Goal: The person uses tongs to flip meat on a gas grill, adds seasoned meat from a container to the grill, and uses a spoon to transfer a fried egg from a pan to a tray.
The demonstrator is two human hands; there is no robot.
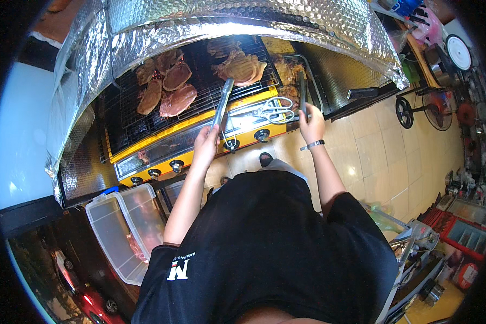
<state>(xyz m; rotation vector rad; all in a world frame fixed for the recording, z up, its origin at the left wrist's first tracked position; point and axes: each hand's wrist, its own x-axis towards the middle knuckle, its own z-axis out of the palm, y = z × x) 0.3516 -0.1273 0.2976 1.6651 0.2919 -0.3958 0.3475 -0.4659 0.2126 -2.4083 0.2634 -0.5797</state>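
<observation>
My left hand (206,144) is closed round metal tongs (221,105), whose tips reach a stack of browned meat slices (240,69) on the right part of the wire grill rack (125,114). My right hand (311,124) grips a long dark utensil (302,89) over a tray (319,97) of cooked meat pieces (287,75); what kind of utensil it is I cannot make out. Between my hands, scissors (278,110) lie at the grill's front edge. Several paler meat slices (178,101) lie on the left half of the rack, with red glow showing between some.
Foil sheeting (221,19) hoods the grill. Black knobs (176,166) line its yellow front. A clear plastic box (109,232) with raw meat stands at lower left. A black handle (363,93) juts out at right, near a fan (437,108). Tiled floor (380,146) lies beyond my right arm.
</observation>
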